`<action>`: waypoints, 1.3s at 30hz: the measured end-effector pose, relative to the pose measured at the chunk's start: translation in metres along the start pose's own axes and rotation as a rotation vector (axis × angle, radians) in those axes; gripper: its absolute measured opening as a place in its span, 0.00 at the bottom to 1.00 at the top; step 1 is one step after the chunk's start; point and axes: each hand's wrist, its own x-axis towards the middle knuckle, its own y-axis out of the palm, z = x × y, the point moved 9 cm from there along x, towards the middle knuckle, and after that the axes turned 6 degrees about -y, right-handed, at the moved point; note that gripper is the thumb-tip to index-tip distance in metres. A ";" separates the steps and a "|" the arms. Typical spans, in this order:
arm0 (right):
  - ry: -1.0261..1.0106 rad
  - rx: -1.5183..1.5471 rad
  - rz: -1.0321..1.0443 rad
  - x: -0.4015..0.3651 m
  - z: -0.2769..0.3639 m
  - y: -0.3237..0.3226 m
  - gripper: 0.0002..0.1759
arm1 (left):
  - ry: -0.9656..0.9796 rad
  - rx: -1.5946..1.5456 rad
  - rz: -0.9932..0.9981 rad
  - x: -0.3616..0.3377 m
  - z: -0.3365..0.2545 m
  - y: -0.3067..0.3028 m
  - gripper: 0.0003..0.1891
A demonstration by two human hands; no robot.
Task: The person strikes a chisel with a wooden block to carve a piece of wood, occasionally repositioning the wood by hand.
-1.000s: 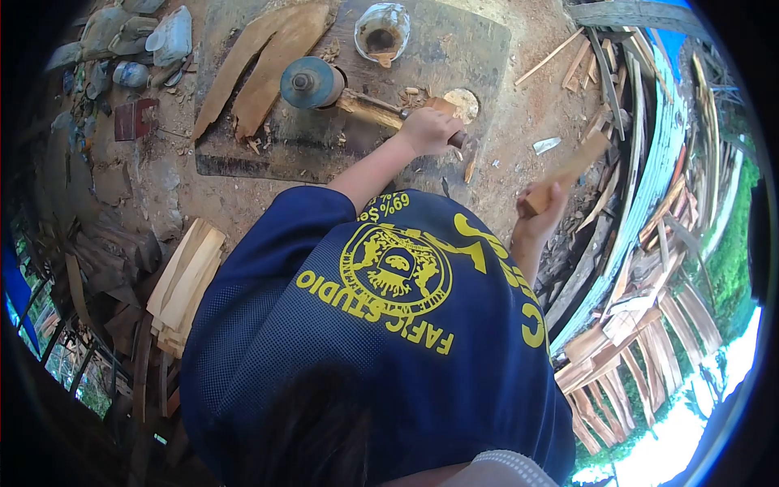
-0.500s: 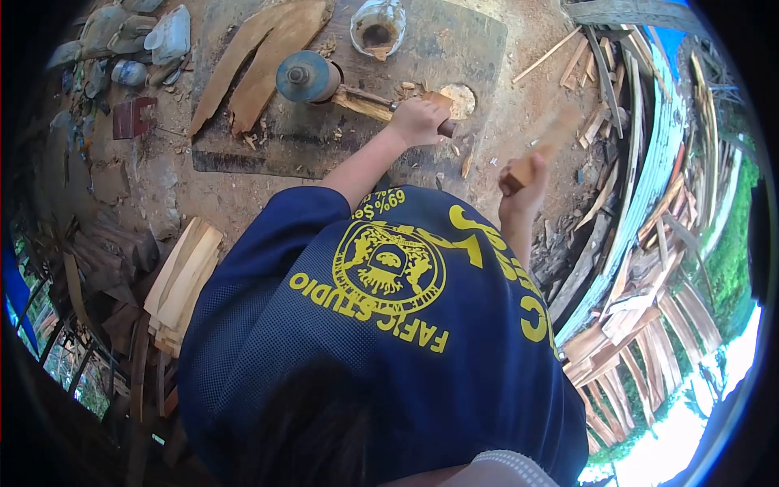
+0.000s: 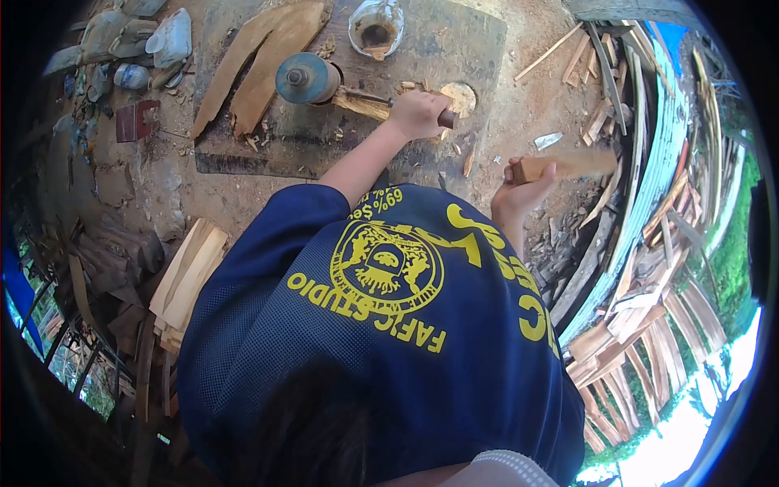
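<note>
My left hand [image 3: 418,115] is closed round a chisel with a dark brown handle [image 3: 448,119], whose butt sticks out to the right. Its thin metal shaft points left towards a rough strip of wood [image 3: 362,105] on the worn board [image 3: 268,158]. That strip reaches to a blue-grey round disc [image 3: 308,77] with a nut at its centre. Off the board to the right, my right hand [image 3: 523,191] grips one end of a block of wood [image 3: 568,165], the far end blurred and pointing right.
Two flat brown wood pieces [image 3: 272,57] lie at the board's back left, with a crusted white container [image 3: 376,36] behind. A pale round patch [image 3: 460,99] sits right of my left hand. Cut planks [image 3: 191,276] are stacked left; offcuts and long slats [image 3: 649,178] crowd the right side.
The block in my right hand has swung from pointing up and away to lying towards the right, and that hand has dropped slightly. My left hand stays nearly in place on the chisel.
</note>
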 end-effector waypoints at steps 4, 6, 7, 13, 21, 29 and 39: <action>0.404 -0.547 0.509 -0.029 -0.087 -0.001 0.15 | -0.024 0.033 0.018 -0.003 0.008 -0.004 0.16; 0.618 -0.755 0.565 -0.052 -0.107 -0.002 0.16 | -0.057 0.064 0.034 -0.010 0.018 -0.005 0.16; 0.618 -0.755 0.569 -0.051 -0.096 0.005 0.16 | -0.043 0.083 0.160 -0.019 0.023 0.010 0.16; 0.272 -0.270 0.244 0.005 0.006 0.016 0.18 | 0.070 0.022 0.223 -0.036 0.015 0.010 0.14; 0.261 -0.178 0.157 0.013 0.026 -0.002 0.20 | 0.171 -0.105 0.171 -0.017 -0.033 -0.005 0.14; 0.350 -0.207 0.165 -0.008 -0.005 -0.017 0.24 | 0.090 -0.034 0.237 -0.017 -0.026 0.001 0.15; 0.347 -0.244 0.212 -0.023 -0.008 -0.012 0.22 | 0.081 -0.050 0.350 -0.031 -0.022 0.017 0.15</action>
